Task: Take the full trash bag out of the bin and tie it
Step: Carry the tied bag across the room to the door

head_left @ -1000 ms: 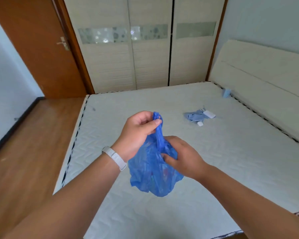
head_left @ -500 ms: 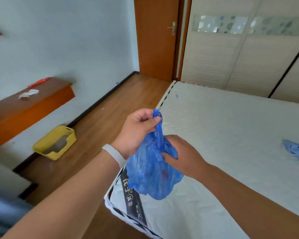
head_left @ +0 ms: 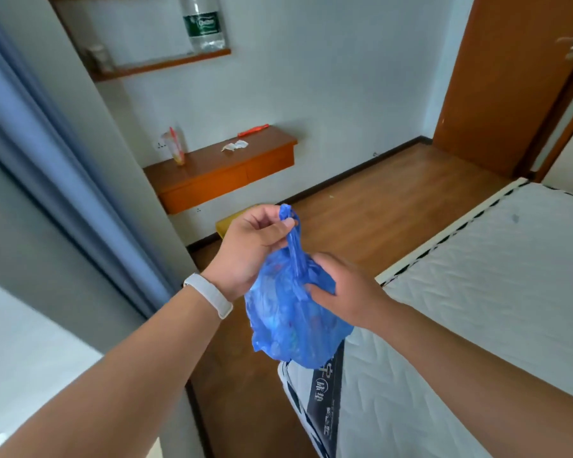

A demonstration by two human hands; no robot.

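Note:
A full blue plastic trash bag [head_left: 288,322] hangs in the air in front of me, above the corner of the mattress. My left hand [head_left: 252,246], with a white band on its wrist, pinches the bag's gathered top between thumb and fingers. My right hand [head_left: 347,289] grips the side of the bag just below the twisted neck. A yellow bin [head_left: 227,221] on the floor shows only as a sliver behind my left hand.
A white mattress [head_left: 476,292] fills the right side. A wooden floor [head_left: 377,213] runs to an orange door [head_left: 516,77]. A low wall-mounted wooden shelf [head_left: 225,170] holds a cup, a crumpled tissue and a red item. A blue curtain [head_left: 57,153] hangs at left.
My view has swung left, from the bed and wardrobe to the wall, shelf and curtain. Both hands keep the same hold on the bag.

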